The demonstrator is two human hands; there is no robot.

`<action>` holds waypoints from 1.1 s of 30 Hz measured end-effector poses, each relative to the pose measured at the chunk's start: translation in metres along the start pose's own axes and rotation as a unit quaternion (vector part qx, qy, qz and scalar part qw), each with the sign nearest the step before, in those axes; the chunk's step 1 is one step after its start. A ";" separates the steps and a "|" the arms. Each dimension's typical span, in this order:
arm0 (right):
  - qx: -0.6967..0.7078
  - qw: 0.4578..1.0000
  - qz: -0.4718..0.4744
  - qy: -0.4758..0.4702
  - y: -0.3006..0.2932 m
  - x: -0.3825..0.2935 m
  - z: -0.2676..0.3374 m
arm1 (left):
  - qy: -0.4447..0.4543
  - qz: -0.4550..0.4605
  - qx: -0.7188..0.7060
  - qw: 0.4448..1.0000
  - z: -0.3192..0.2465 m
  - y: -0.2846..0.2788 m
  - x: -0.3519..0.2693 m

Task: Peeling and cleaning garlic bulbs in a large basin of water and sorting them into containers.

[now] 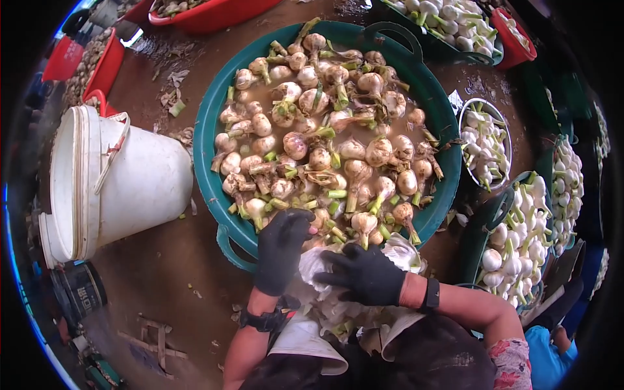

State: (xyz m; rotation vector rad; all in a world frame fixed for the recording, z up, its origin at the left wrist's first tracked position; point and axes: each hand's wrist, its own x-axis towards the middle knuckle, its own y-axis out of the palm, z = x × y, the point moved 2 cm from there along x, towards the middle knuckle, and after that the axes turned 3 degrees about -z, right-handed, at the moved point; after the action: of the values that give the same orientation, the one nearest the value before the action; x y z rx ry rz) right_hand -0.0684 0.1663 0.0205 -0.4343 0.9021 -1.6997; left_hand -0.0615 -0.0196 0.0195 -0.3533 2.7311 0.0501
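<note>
In front of me stands a large green plastic tub (207, 161) of murky water, filled with unpeeled garlic bulbs (295, 145) and cut green stem pieces. My left hand (282, 248), in a black glove, reaches over the tub's near rim. Its fingers are bent down and a bare fingertip shows; whatever lies beneath them is hidden. My right hand (363, 275), also black-gloved, is over loose white garlic skins (317, 265) at the near rim, fingers apart. I see nothing held in it. More skins are heaped below, between my hands and lap.
To the left a white plastic bucket (146, 170) lies on its side, with a dark bucket (80, 292) nearby. At right are a bowl (510, 146) and a green tub (475, 243) of cleaned garlic. Red tubs (214, 19) stand at the back. Another person's blue sleeve (543, 356) shows lower right.
</note>
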 end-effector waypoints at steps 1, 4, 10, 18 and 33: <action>0.028 1.000 0.003 -0.001 0.008 0.004 -0.007 | -0.011 -0.003 -0.010 1.000 0.001 -0.002 -0.001; 0.055 0.998 -0.032 -0.006 0.018 -0.003 -0.009 | -0.008 -0.011 -0.001 1.000 0.003 -0.008 -0.003; 0.318 0.947 -0.029 0.034 -0.024 -0.026 0.006 | 0.011 -0.039 0.010 0.999 0.006 -0.025 0.002; 0.081 0.996 0.041 -0.006 -0.031 -0.019 0.014 | 0.029 -0.027 0.070 0.997 0.018 -0.021 0.004; 0.268 0.918 0.268 -0.116 -0.040 -0.026 0.021 | 0.125 -0.059 0.185 0.973 0.009 -0.029 0.008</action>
State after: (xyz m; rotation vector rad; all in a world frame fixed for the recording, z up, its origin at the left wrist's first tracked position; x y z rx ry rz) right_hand -0.0715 0.1877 0.0680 -0.0043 0.3068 -1.2757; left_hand -0.0583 -0.0488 0.0083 -0.4348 2.8736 -0.5641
